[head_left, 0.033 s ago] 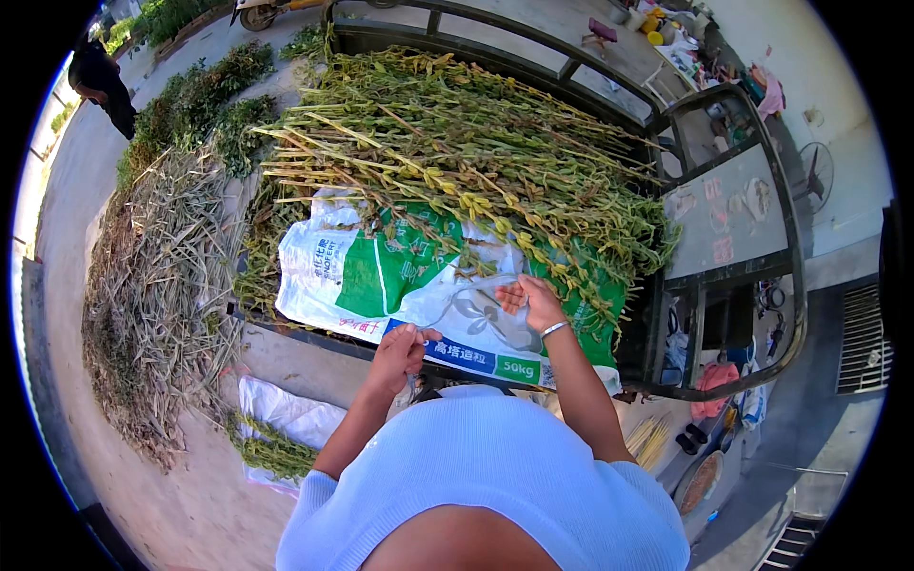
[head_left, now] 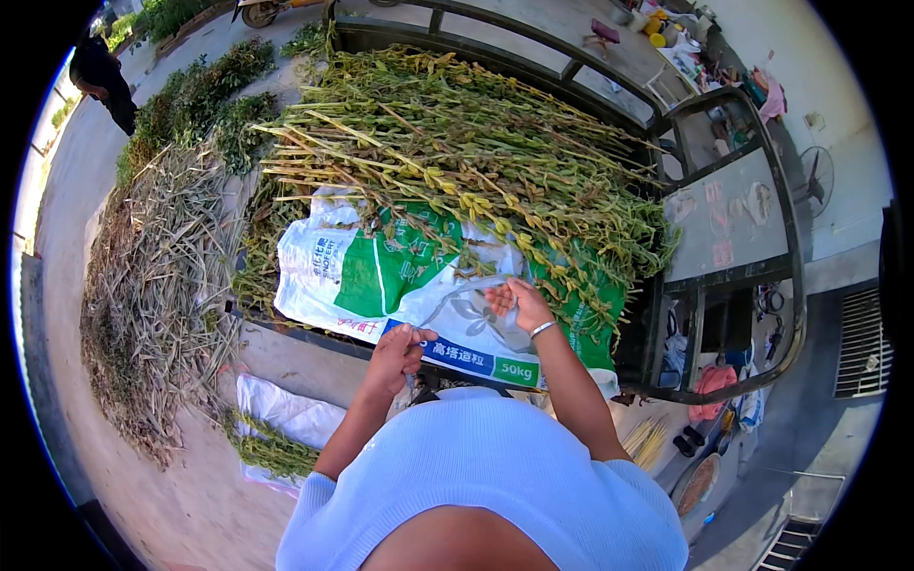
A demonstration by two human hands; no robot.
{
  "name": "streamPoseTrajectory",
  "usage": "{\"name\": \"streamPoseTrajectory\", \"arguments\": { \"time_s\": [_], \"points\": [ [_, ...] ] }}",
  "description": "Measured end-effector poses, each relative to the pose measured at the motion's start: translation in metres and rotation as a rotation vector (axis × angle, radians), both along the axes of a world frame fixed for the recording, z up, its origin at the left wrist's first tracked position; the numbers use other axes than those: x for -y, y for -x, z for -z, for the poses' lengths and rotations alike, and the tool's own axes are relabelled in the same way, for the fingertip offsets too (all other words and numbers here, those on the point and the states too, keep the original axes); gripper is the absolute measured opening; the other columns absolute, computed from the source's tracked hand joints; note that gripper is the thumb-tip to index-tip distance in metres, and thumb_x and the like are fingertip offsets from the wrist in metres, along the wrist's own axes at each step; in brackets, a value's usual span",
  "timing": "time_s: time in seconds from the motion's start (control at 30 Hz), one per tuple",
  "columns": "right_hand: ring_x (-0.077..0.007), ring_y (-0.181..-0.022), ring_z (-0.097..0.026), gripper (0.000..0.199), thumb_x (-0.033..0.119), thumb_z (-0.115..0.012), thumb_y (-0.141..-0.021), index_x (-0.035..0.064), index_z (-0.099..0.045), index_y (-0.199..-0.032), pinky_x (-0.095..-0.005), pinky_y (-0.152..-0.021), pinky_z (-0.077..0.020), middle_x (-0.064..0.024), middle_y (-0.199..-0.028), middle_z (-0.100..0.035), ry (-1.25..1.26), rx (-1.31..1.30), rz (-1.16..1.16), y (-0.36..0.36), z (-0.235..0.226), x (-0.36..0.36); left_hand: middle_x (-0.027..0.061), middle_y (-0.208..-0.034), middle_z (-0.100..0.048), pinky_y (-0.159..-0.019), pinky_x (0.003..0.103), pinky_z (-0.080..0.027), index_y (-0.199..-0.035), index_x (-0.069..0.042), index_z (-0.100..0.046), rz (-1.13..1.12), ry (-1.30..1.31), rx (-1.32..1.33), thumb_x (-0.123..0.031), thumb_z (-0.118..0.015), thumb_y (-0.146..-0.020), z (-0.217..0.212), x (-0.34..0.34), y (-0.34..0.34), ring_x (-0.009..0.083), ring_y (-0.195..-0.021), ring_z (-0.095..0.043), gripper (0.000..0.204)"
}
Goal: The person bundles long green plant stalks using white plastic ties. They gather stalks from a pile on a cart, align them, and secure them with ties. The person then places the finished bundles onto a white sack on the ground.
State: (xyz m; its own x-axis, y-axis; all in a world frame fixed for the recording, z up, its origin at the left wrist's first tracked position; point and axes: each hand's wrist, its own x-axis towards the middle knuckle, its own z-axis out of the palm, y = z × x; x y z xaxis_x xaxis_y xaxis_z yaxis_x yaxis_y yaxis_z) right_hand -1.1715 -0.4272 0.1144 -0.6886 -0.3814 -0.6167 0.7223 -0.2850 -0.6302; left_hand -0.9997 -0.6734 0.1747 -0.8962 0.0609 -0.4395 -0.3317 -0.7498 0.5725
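A thin greyish strip (head_left: 484,283), looking like plastic or cloth, runs between my two hands. My left hand (head_left: 395,355) is closed in a pinch on one part of it, with a short end hanging below the fist. My right hand (head_left: 522,305), wearing a bracelet, has its thumb and forefinger closed on the strip; the other fingers curl loosely. Under both hands lies a flattened white, green and blue woven sack (head_left: 381,276). Cut plant stalks (head_left: 457,152) with yellow-green pods are heaped over its far edge.
The heap fills a dark metal cargo bed with a railed frame (head_left: 795,314) at right. Dry stalks (head_left: 167,285) and green plants (head_left: 200,95) cover the ground at left. A white sheet (head_left: 286,404) with stalks lies lower left. A person in dark clothes (head_left: 100,81) stands far left.
My right hand has shifted slightly left and down, with the strip still in its fingers. My left hand stays nearly in place.
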Motion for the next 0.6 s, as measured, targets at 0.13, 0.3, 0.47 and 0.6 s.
{"name": "streamPoseTrajectory", "arguments": {
  "time_s": [0.13,0.3,0.47,0.6],
  "points": [
    [-0.0232,-0.08,-0.064,0.024,0.026,-0.048,-0.096,0.0047,-0.055,-0.09,-0.0346,-0.06,-0.0511,-0.007,-0.085,-0.061,0.043,0.124,0.16,0.008,0.054,0.039,0.0104,-0.096,-0.064,-0.04,0.018,-0.028,-0.092,-0.005,-0.054,-0.134,0.021,0.115,-0.023,-0.046,-0.098,0.001,0.0,-0.002,0.0022,-0.046,-0.03,0.02],
    [-0.0153,-0.083,-0.062,0.027,0.027,-0.048,-0.095,0.0054,-0.059,-0.107,-0.0309,-0.059,-0.0498,-0.0029,-0.091,-0.061,-0.266,-0.168,0.188,0.032,0.067,0.055,0.0033,-0.079,-0.062,-0.038,0.018,-0.025,-0.096,-0.004,-0.057,-0.113,0.424,0.162,-0.021,-0.05,-0.096,0.002,0.009,0.014,0.0008,-0.044,-0.031,0.018],
    [-0.031,-0.088,-0.06,0.025,0.022,-0.053,-0.09,-0.0008,-0.06,-0.083,-0.0401,-0.079,-0.0463,-0.0182,-0.122,-0.058,-0.786,-1.114,0.04,0.081,0.086,0.028,-0.0078,-0.057,-0.04,-0.037,0.019,-0.019,-0.095,-0.004,-0.057,-0.062,0.445,0.247,-0.026,-0.057,-0.093,0.02,0.031,0.073,-0.0004,-0.043,-0.028,0.022],
    [-0.0336,-0.076,-0.06,0.025,0.022,-0.053,-0.089,0.0013,-0.063,-0.079,-0.0384,-0.069,-0.0472,-0.0169,-0.092,-0.066,-0.908,-1.22,-0.02,0.112,0.072,0.022,-0.0055,-0.061,-0.041,-0.037,0.018,-0.02,-0.098,-0.005,-0.053,-0.146,0.289,0.292,-0.037,-0.061,-0.089,0.042,0.048,0.139,0.0002,-0.044,-0.028,0.034]
  ]
}}
